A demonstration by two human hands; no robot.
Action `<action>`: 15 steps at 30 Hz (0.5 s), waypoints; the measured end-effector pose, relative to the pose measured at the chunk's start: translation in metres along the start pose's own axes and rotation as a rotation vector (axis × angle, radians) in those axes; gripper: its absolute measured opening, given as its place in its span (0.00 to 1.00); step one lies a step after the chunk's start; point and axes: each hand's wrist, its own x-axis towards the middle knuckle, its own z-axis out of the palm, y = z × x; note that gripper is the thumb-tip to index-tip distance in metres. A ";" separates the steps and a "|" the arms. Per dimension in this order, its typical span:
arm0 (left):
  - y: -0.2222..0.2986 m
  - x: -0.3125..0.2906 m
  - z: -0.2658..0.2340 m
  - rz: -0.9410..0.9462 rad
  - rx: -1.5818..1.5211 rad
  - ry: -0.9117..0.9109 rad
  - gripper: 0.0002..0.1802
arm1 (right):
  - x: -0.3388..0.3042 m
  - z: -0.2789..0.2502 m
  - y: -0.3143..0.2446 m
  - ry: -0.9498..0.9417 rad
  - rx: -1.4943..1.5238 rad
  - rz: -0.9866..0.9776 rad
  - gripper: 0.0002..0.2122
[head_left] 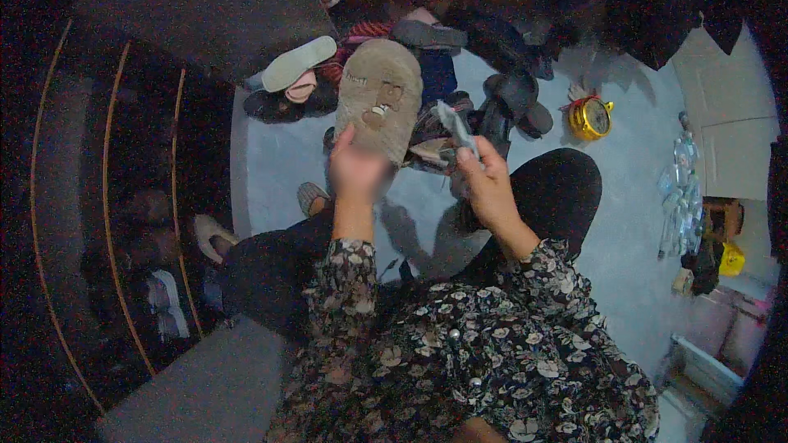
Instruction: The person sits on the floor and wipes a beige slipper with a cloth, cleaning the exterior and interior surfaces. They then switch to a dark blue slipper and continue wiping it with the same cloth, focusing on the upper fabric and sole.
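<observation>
In my left hand (358, 167) is a beige fuzzy slipper (379, 86) with a small bear figure on it, held up by its lower end. A blurred patch covers part of that hand. My right hand (486, 184), just to the right, is closed around a narrow pale grey-blue piece (456, 127) that looks like a folded cloth or a small brush; its kind is unclear. It points up toward the slipper without touching it. Behind both hands lies a heap of mixed shoes (513, 94), partly hidden by the slipper.
A pale sole-up slipper (300, 64) tops the heap's left side. Right of the shoes stands a shiny yellow round container (590, 119). Clear plastic bottles (681, 188) lie along the right. At left, a dark rack (107, 172) holds footwear. My bent knees flank the work.
</observation>
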 end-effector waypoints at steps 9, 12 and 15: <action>0.060 -0.117 0.097 -0.119 -0.146 -0.335 0.47 | -0.008 -0.011 -0.045 0.271 -0.622 -0.888 0.19; 0.052 -0.138 0.098 -0.161 -0.168 -0.482 0.48 | -0.015 0.002 -0.049 0.295 -0.688 -0.935 0.27; 0.042 -0.154 0.067 0.033 0.288 -0.506 0.20 | -0.018 0.004 -0.055 0.232 -0.696 -0.880 0.25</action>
